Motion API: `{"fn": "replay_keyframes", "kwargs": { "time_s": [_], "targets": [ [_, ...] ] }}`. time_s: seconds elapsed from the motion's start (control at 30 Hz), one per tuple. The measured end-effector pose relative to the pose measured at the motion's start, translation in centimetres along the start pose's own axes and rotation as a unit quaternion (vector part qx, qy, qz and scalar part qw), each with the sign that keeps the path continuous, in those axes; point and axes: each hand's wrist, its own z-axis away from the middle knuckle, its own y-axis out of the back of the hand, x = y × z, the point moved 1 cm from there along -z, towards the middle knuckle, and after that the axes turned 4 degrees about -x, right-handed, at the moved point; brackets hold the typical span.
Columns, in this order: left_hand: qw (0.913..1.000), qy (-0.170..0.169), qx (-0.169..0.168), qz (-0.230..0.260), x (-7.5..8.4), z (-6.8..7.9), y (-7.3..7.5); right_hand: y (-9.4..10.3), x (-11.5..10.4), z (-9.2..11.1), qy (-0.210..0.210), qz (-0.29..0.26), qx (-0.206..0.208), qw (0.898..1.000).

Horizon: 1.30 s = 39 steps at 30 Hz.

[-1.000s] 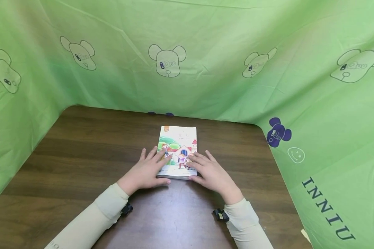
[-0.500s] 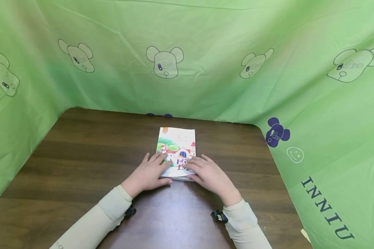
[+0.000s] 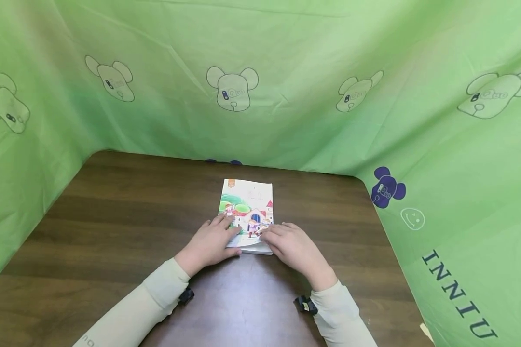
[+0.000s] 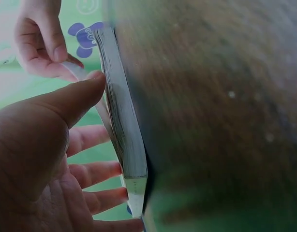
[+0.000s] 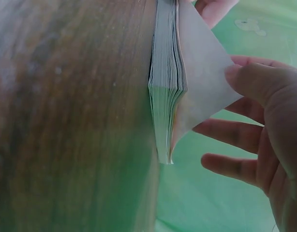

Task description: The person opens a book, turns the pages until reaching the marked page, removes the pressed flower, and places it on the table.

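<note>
A paperback book with an illustrated cover lies on the wooden table, its spine at the left. My left hand rests on its left side; the fingers are spread on the cover, and the thumb is by the near edge. At the near right corner my right hand pinches the front cover between thumb and fingers. In the right wrist view the cover bends up, apart from the page block. The left wrist view shows the left thumb near the top of the page edges.
The brown table extends around the book on all sides. A green cloth with bear prints hangs behind the table and along its sides. Each sleeve has a small dark wrist device under it.
The right fingers have curled in and lifted the cover's near right corner off the pages. The left hand has slid slightly toward the near side and stays on the cover.
</note>
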Motion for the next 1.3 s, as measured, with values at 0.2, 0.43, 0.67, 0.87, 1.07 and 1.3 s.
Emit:
{"fn": "replay_keyframes", "kwargs": {
  "time_s": [0.2,0.43,0.67,0.87,1.07,1.3],
  "targets": [
    [0.9999,0.011,-0.003,0.006,0.3,-0.1,0.1,-0.1,-0.1,0.2,0.008,0.016,0.035,0.999],
    [0.9997,0.004,0.012,0.019,0.1,-0.1,0.1,0.3,0.1,0.2,-0.021,0.004,0.086,0.996],
    [0.9985,0.004,0.030,0.046,-0.1,0.1,-0.1,0.6,0.6,0.5,-0.109,-0.065,0.121,0.984],
    [0.9890,-0.001,0.079,0.125,-0.5,0.5,0.0,0.1,1.0,0.6,-0.146,-0.125,0.138,0.972],
    [0.9756,0.009,0.149,0.161,-1.0,1.6,0.8,-0.4,1.0,0.3,-0.154,-0.148,0.074,0.974],
    [0.9708,-0.005,0.228,0.073,-1.2,2.7,1.8,-1.1,0.9,0.4,-0.104,-0.149,-0.076,0.980]
  ]
}}
